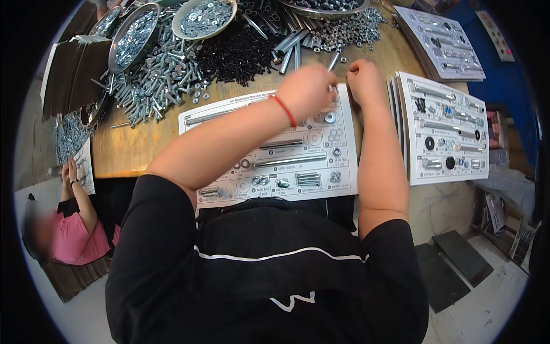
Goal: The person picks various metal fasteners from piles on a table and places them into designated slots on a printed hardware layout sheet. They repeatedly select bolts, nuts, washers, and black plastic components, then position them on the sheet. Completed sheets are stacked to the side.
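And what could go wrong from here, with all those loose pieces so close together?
The left forearm crosses above the white card, so it might brush the metal parts there, if they are loose. The silver bolts lie right beside the black fasteners, so the piles could mix.

It's a workshop (bolts (157,89) heaped near a parts card (295,153)).

Left grip (312,89), any contents too small to call! | right grip (365,80) curled, insides hidden! | left forearm (229,143) blocking part of the printed card (347,152)! | bowl (329,16) sliced by the top edge! | co-worker's head (40,226), blurred!
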Available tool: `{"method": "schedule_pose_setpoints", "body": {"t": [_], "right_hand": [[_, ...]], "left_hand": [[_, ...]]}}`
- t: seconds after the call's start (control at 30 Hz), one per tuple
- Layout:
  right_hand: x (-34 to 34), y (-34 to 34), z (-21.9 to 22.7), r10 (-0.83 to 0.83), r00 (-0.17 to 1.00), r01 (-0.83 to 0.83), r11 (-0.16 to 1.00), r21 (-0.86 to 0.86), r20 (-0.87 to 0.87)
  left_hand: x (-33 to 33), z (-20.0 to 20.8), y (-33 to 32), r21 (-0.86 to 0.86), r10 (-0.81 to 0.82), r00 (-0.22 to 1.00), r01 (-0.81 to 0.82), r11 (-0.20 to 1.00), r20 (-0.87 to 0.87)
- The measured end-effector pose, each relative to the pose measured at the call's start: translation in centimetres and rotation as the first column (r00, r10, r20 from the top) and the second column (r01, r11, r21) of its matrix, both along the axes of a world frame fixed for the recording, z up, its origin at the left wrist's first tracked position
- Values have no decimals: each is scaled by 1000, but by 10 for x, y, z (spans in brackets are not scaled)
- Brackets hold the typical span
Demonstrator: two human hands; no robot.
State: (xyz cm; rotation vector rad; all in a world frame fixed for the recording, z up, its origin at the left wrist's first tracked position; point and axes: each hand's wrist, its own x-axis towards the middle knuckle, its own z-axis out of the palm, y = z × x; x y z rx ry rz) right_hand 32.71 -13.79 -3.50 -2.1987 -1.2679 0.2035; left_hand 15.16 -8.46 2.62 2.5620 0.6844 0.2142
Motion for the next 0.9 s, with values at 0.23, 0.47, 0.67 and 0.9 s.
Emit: {"method": "schedule_pose_setpoints", "body": {"t": [0.23, 0.47, 0.67, 0.9], "right_hand": [[-39, -90, 46, 172, 951, -157, 985, 78, -258], [-64, -132, 34, 378, 898, -382, 924, 25, -224], [-70, -129, 36, 306, 873, -286, 952, 109, -380], [-67, -117, 33, 270, 860, -255, 962, 94, -432]], "left_hand": [[-18, -28, -67, 59, -191, 980, 194, 979, -59], [-37, -21, -66, 18, -56, 998, 56, 998, -40], [-33, -17, -70, 67, -33, 992, 42, 997, -119], [-41, -12, -62, 27, 21, 995, -19, 999, -100]]}}
